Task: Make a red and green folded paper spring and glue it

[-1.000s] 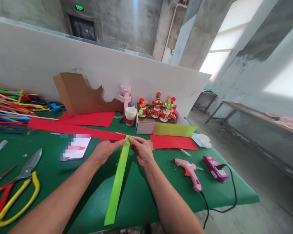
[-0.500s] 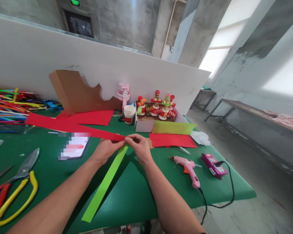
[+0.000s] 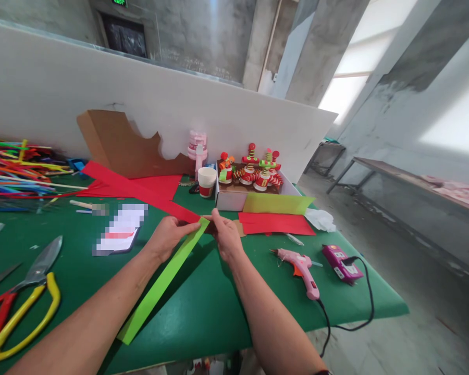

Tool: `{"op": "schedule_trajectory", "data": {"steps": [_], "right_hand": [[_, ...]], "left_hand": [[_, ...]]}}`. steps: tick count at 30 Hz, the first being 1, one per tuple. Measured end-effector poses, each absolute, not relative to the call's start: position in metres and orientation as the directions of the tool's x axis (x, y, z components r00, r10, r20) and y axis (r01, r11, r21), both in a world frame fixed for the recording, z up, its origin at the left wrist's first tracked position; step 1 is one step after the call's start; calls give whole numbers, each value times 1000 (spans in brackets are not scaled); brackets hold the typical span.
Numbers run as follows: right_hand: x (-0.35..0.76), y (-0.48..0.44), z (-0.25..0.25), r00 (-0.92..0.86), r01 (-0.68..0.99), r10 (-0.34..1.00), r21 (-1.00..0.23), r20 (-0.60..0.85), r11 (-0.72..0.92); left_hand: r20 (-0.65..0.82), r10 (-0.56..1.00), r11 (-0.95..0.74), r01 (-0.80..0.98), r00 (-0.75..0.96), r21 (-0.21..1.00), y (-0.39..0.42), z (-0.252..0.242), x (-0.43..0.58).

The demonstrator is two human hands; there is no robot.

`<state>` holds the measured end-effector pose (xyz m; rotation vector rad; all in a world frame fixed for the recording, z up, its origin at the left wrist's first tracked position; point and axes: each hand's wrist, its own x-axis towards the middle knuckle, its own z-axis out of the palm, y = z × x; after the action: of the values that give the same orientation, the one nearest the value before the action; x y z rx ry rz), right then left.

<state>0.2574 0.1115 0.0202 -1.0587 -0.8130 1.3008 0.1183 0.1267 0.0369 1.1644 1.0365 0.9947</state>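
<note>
green table (image 3: 219,312), fingers (image 3: 214,221) pinching strips' (image 3: 168,271) joint

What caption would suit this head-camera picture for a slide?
Left hand and right hand pinch the meeting ends of a red paper strip and a green paper strip over a green table.

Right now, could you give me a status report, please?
Left hand, right hand pinching joined ends. Red strip back-left, green strip front-left. Glue gun aside, right.
</note>
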Motion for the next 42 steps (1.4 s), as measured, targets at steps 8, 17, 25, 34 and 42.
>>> {"op": "schedule_trajectory", "data": {"steps": [8,17,25,34,42], "right_hand": [[259,106,26,170,-197,985,-977,42,76],[263,109,23,155,-179,986,-980,59,87],[278,109,28,33,38,994,-994,103,102],[277,111,24,59,144,990,-982,129,120],[288,111,28,-79,185,993,-978,85,98]], "left_hand": [[-160,966,196,-169,206,966,127,40,118],[-171,956,197,-92,240,976,127,42,116],[-19,963,3,60,269,998,131,38,111],[-32,961,-27,207,274,978,134,29,108],[13,930,-143,328,367,934,134,35,107]]}}
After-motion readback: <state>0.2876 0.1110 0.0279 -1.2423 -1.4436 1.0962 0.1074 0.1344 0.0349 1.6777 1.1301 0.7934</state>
